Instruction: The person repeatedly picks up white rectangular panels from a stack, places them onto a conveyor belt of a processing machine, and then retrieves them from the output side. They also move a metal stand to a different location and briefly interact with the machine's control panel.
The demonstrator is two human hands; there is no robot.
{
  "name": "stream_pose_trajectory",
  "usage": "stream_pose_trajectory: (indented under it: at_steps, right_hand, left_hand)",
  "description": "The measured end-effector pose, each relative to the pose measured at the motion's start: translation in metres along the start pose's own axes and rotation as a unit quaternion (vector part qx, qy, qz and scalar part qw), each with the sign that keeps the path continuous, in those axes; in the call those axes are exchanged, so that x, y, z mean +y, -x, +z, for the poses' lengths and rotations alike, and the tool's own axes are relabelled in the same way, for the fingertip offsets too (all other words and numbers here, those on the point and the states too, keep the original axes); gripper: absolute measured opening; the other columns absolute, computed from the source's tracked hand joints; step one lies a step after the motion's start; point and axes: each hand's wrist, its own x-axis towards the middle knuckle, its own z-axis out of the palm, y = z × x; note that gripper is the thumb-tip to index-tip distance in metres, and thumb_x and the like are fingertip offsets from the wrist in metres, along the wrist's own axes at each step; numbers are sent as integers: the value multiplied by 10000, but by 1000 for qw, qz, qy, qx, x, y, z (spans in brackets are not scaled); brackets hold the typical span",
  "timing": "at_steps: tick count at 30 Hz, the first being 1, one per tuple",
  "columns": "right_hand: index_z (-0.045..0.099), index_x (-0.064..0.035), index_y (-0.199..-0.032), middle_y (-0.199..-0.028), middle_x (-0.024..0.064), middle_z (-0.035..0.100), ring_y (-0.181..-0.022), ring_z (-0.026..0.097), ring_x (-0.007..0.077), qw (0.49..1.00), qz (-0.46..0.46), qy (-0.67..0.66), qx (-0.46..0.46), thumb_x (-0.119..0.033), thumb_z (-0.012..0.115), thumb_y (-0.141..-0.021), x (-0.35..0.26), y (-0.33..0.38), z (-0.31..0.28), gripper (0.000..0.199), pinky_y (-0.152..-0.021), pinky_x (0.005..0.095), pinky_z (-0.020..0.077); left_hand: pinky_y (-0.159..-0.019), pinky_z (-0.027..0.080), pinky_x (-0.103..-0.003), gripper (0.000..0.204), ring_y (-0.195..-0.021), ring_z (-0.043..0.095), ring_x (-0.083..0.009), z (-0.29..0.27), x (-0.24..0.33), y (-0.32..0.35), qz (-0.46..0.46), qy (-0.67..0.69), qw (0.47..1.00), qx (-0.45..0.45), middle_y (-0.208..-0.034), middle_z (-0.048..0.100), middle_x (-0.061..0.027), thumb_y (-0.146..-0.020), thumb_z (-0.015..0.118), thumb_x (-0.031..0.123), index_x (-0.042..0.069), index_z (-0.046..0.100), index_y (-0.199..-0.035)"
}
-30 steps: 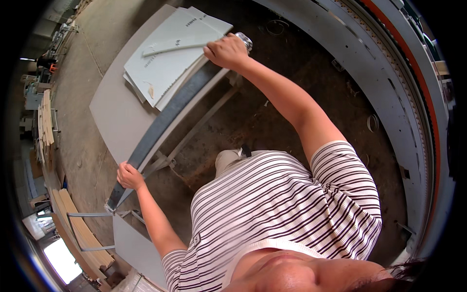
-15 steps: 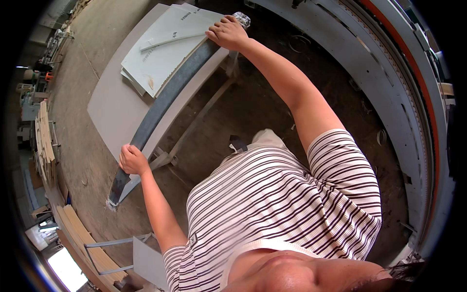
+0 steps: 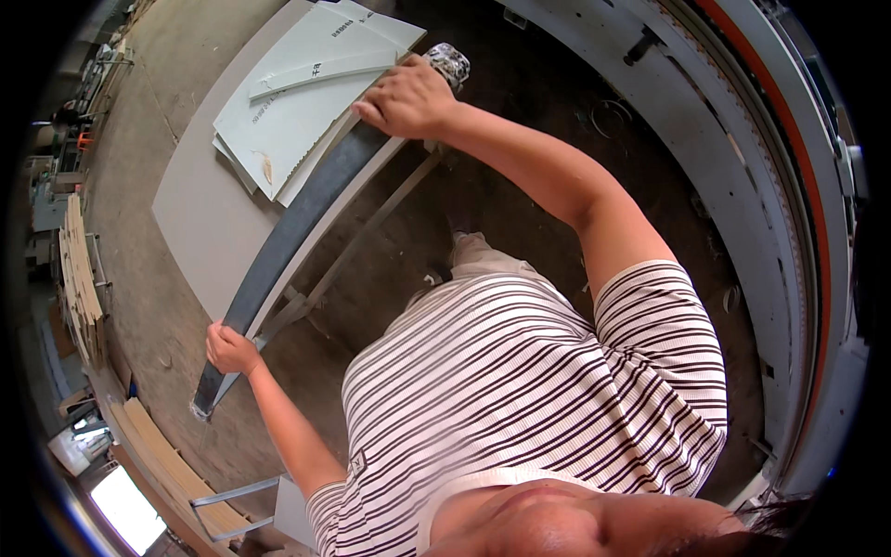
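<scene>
A long dark grey bar (image 3: pixel 306 209) runs slantwise in front of me, along the near side of a large light grey panel (image 3: pixel 200 200). My left hand (image 3: pixel 232 350) is closed around the bar near its lower left end. Over its far right part my right hand (image 3: pixel 408 100) is closed, thumb side toward the panel. Just past my right hand, the bar's end has a shiny, crumpled-looking wrapping (image 3: pixel 449 65). Several pale white boards (image 3: pixel 297 116) lie stacked on the panel, with a narrow white strip (image 3: pixel 320 74) across the top one.
Metal supports (image 3: pixel 297 304) stand below the panel. A long grey machine (image 3: pixel 719 176) with an orange strip curves along the right. Stacked wooden boards (image 3: pixel 82 278) line the left. At lower left is a metal frame (image 3: pixel 237 501). Loops of strapping (image 3: pixel 610 119) lie on the floor.
The bar, panel and both hands have shifted toward the lower left in view. My right hand sits a little farther from the wrapped end. Both hands stay closed on the bar.
</scene>
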Motion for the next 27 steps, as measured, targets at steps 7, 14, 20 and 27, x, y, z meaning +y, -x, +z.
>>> stream_pose_trajectory:
  at_steps: [7,14,20,27]
  right_hand:
    - [618,-93,-514,-577,117,619,-627,620,290,991,37,-94,-84,-444,445,-940,11,-10,-19,578,-762,386,435]
    - [602,-93,-529,-576,85,606,-644,594,241,985,35,-168,13,-429,465,-921,59,4,2,534,-720,379,410]
    - [528,-92,-582,-580,56,519,-618,505,232,979,-13,-159,128,-378,518,-896,98,39,25,425,-666,358,387]
    - [590,-39,-793,-762,92,589,-722,559,242,969,-82,-196,124,-346,569,-847,166,39,21,313,-714,371,399]
  left_hand:
    - [-794,431,-447,276,-850,611,-333,13,-3,-11,-7,-2,995,-96,-881,668,-95,-951,418,240,111,657,-901]
    - [-842,408,-471,427,-932,582,-368,42,26,-28,-45,-61,982,-174,-948,677,-134,-1001,345,336,69,672,-932]
    - [-862,396,-485,509,-959,572,-375,54,56,-33,-124,-85,958,-244,-940,676,-165,-1003,322,398,42,677,-923]
    - [-804,430,-497,559,-827,604,-395,90,86,-60,-155,-38,953,-259,-866,682,-183,-994,331,430,0,673,-887]
